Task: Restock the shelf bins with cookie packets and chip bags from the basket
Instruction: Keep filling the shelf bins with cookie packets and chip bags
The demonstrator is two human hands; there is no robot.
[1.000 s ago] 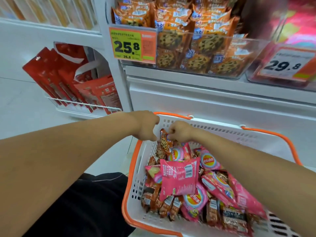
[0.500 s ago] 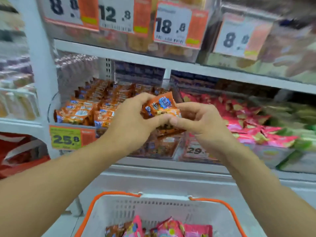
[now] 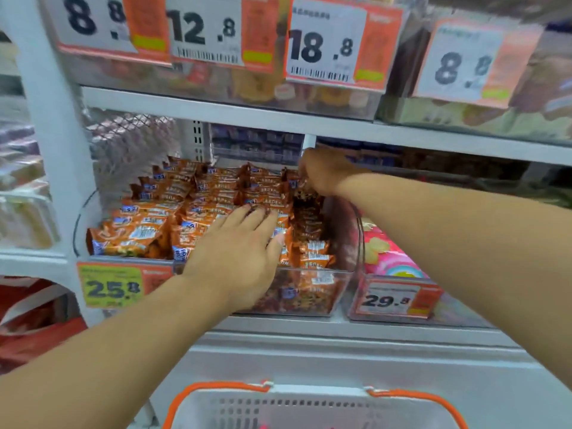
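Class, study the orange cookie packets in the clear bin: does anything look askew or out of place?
Mostly tidy. The cookie packets lie in neat rows in the clear bin, but the right column under the right hand is tilted and darker-faced, uneven beside the rest. The left hand rests flat on the rows. Nothing looks spilled or torn.

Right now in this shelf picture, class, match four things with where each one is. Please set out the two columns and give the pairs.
Things
1. left hand
2. right hand
3. basket
4. 29.8 price tag

Places
A. at the bottom edge, below the shelf
B. flat on the cookie packets near the bin's front
C. on the front of the bin of pink bags
D. at the back right of the cookie bin, pinching a packet

Pairs: 1-B, 2-D, 3-A, 4-C
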